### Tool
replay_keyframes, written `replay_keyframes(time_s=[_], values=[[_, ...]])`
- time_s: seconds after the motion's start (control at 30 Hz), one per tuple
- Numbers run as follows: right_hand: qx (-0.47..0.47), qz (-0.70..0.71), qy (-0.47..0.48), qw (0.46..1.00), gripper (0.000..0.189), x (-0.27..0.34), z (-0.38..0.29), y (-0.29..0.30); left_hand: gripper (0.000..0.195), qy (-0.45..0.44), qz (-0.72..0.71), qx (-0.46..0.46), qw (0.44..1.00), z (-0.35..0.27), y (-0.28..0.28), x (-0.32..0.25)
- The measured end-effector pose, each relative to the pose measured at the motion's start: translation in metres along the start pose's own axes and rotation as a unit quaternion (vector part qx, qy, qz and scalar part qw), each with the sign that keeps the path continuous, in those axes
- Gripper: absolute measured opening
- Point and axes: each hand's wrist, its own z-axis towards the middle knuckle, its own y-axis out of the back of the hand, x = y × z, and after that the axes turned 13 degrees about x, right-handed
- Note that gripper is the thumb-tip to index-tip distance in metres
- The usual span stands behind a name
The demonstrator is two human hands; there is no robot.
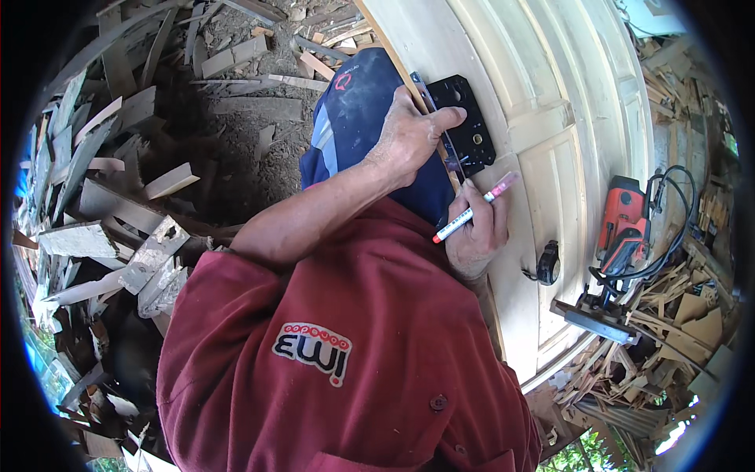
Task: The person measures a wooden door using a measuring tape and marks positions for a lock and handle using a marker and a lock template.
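A black mortise lock [457, 121] with a shiny metal faceplate [441, 127] lies flat on a pale panelled wooden door [540, 127], its faceplate along the door's long edge. My left hand [416, 133] presses on the lock with the thumb, while its other fingers curl over the edge and are partly hidden. Between the fingers of my right hand [481, 227] is a white marker pen [460, 223] with a red end and a pinkish end, held slantwise. The right fingertips are close to the faceplate's lower end; whether they touch it I cannot tell.
A black tape measure [548, 262] and a red and black corded power tool [622, 230] with a flat metal base rest on the door. Wood offcuts [147, 253] cover the ground at left, and more scraps [684, 312] lie at right. My knee [365, 112] is beside the door edge.
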Motion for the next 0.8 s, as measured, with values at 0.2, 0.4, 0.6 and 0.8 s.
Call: replay_keyframes(time_s=[0.2,0.4,0.6,0.8], values=[[0.016,0.013,-0.021,1.0,0.027,0.0,-0.002,0.003,0.048,-0.002,0.022,0.001,1.0,0.003,0.001,0.002],[-0.029,0.126,-0.07,0.989,0.031,0.0,-0.006,0.014,0.048,-0.018,0.025,-0.005,1.0,0.004,0.003,0.005],[-0.058,0.163,-0.118,0.978,0.03,-0.011,-0.026,0.044,0.049,-0.033,0.02,0.004,0.999,0.001,-0.004,0.0],[0.003,0.135,-0.144,0.98,0.033,-0.023,-0.045,0.05,0.041,-0.031,-0.001,0.001,1.0,-0.001,-0.003,-0.002]])
